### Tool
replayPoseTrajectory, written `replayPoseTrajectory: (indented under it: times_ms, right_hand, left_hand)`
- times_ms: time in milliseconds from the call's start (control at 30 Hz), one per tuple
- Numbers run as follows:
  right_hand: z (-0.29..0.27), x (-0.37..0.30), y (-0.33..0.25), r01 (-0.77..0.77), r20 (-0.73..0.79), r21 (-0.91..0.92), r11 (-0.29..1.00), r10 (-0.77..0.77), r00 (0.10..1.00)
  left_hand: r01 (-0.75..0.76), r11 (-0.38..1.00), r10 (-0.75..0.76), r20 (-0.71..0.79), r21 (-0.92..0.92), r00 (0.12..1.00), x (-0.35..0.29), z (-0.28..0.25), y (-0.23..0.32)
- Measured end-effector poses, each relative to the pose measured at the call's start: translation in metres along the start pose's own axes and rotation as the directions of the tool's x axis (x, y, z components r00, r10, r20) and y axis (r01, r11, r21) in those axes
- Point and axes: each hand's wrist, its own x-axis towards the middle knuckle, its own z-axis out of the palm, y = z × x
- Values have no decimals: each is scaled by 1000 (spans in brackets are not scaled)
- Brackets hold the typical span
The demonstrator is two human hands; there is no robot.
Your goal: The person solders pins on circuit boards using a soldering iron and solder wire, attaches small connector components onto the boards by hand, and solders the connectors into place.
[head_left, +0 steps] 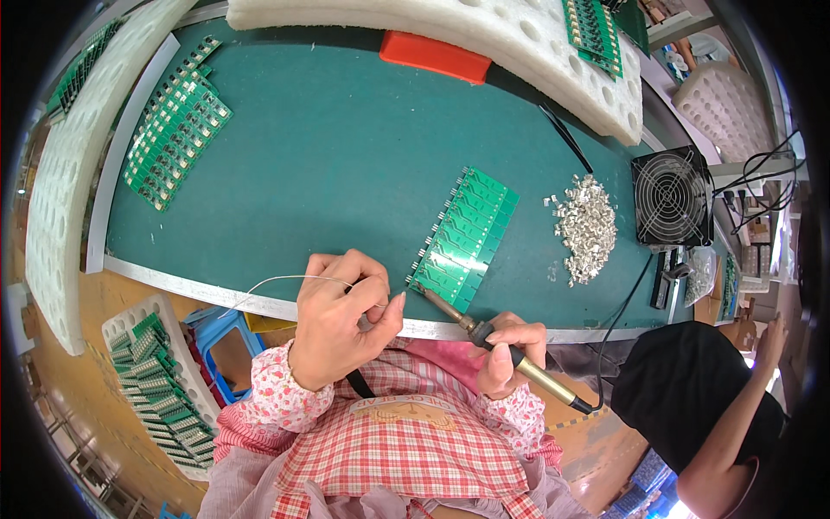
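Observation:
A green circuit board panel (pixel 467 233) lies on the green mat, with a row of pins sticking out along its left edge. My right hand (pixel 512 350) grips a soldering iron (pixel 540 381) by its handle. The iron's tip reaches the near left corner of the panel; whether it touches is too fine to tell. My left hand (pixel 346 316) is closed, pinching a thin solder wire (pixel 277 278) that loops out to the left. The wire's working end is partly hidden by my fingers, a little left of the iron's tip.
Small metal parts (pixel 586 229) lie heaped right of the panel, near black tweezers (pixel 566 138) and a black fan (pixel 673 197). More circuit boards (pixel 177 130) lie at the left. A red block (pixel 435 57) and white foam (pixel 415 13) line the back. Another person (pixel 700 398) is at the right.

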Motion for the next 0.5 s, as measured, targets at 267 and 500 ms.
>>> replayPoseTrajectory:
  times_ms: [267, 500]
  right_hand:
    - [-1, 1, -4, -70, -6, 4, 998, 70, 997]
    - [0, 2, -2, -49, 15, -14, 999, 49, 999]
  left_hand:
    - [13, 1000, -13, 7, 15, 1000, 1, 0, 2]
    - [-1, 999, 0, 24, 44, 1000, 3, 0, 3]
